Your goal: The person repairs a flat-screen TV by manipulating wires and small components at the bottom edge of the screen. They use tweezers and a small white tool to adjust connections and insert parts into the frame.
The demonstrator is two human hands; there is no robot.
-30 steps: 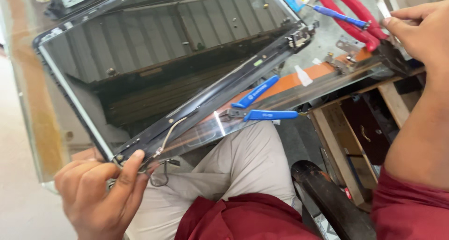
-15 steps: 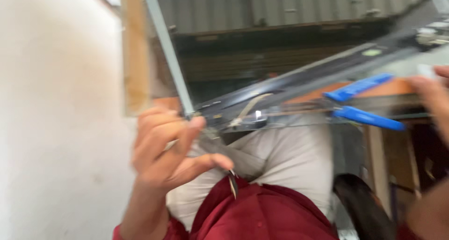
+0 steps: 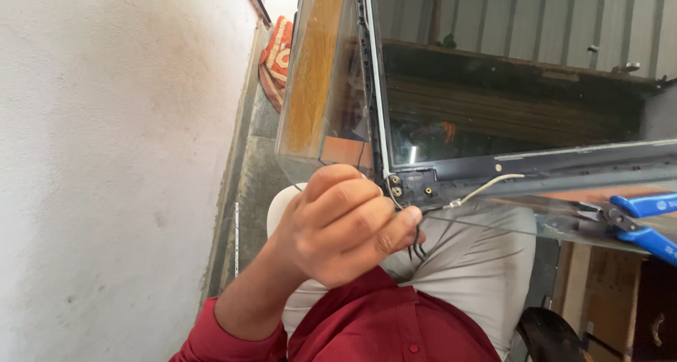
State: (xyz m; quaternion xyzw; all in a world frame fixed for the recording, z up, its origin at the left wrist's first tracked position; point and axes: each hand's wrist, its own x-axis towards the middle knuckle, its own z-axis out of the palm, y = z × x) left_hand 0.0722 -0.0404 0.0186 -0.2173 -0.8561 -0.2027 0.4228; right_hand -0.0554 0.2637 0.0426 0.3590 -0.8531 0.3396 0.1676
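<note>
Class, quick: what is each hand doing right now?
Left hand: closed, pinching thin cables at the screen panel corner.
Right hand: not in view.

One laptop screen panel (image 3: pixel 508 122), one pair of blue-handled pliers (image 3: pixel 638 221) — one hand (image 3: pixel 338 224).

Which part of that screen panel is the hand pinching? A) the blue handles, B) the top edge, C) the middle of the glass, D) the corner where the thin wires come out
D: the left hand closes on the screen panel corner, by the thin wires.
</note>
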